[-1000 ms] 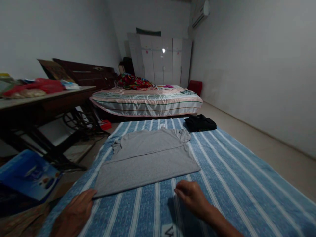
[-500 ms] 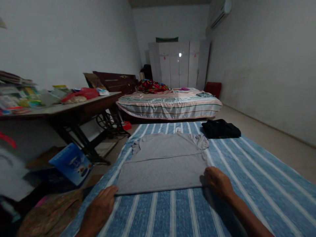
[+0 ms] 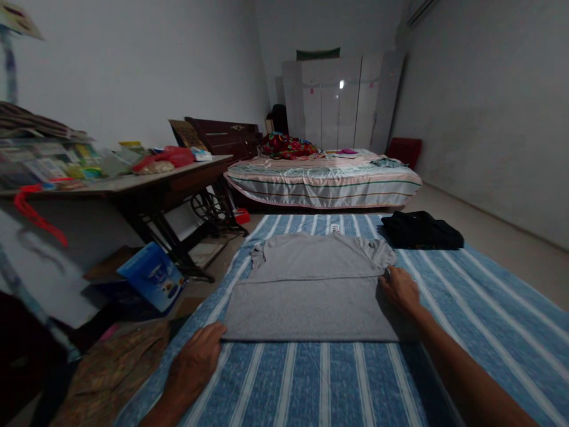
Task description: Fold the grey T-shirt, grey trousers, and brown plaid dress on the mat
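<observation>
A grey T-shirt (image 3: pixel 306 308) lies spread on the blue-and-white striped bed cover (image 3: pixel 306 385), its lower part folded up over the body and its short sleeves at the far side. At the near left corner of the fold is my left hand (image 3: pixel 195 360), its fingers together and closed on the cloth's edge; the thumb is hidden. My right hand (image 3: pixel 401 289) pinches the shirt's right side, close to where the folded edge ends below the right sleeve. A folded black garment (image 3: pixel 421 231) rests on the cover beyond my right hand.
To the left stands a sewing-machine table (image 3: pixel 178 178) loaded with boxes and bags, with a blue carton (image 3: pixel 153 279) below it. Another bed (image 3: pixel 324 187) is ahead, before a white wardrobe (image 3: pixel 329 112). A red object (image 3: pixel 403 152) stands by the right wall.
My right hand has moved away from me along the shirt's right side, from near the front corner to the folded edge. My left hand stays at the near left corner. The view has shifted slightly.
</observation>
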### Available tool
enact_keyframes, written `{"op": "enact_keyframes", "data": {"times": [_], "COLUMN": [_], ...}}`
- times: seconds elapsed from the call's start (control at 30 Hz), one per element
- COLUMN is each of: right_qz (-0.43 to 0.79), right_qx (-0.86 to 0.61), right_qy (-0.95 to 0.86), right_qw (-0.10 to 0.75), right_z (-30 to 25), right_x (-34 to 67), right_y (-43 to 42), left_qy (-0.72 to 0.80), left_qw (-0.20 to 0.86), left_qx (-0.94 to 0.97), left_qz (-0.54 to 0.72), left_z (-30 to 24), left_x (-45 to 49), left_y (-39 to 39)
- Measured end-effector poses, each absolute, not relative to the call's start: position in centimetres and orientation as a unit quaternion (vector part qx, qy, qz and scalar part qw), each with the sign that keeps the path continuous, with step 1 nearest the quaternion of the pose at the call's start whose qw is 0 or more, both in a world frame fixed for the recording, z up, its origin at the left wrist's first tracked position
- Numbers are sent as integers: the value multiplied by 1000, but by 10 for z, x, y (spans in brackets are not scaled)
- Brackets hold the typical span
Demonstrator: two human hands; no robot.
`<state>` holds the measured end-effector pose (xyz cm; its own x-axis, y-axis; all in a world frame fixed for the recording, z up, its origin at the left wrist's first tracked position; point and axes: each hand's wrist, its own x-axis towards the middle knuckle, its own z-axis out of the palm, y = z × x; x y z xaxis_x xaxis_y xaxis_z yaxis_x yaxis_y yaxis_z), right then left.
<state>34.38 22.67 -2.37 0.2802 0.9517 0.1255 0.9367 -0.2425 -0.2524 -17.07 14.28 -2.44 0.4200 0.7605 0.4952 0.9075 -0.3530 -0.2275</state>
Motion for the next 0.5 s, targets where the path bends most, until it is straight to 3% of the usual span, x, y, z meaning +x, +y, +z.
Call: {"op": "enact_keyframes", "data": {"times": [0.5], "right_qz": [63], "right_qx": [-802], "right_qy": [-556], "right_qw": [208], "right_z": [-40], "right_x": [364], "right_y": [235], "left_qy": [-553], "left_qw": [143], "left_qx": [-796], "left_qz": [-198], "left_z": [-20], "left_x": [-166], "left_y": [143]}}
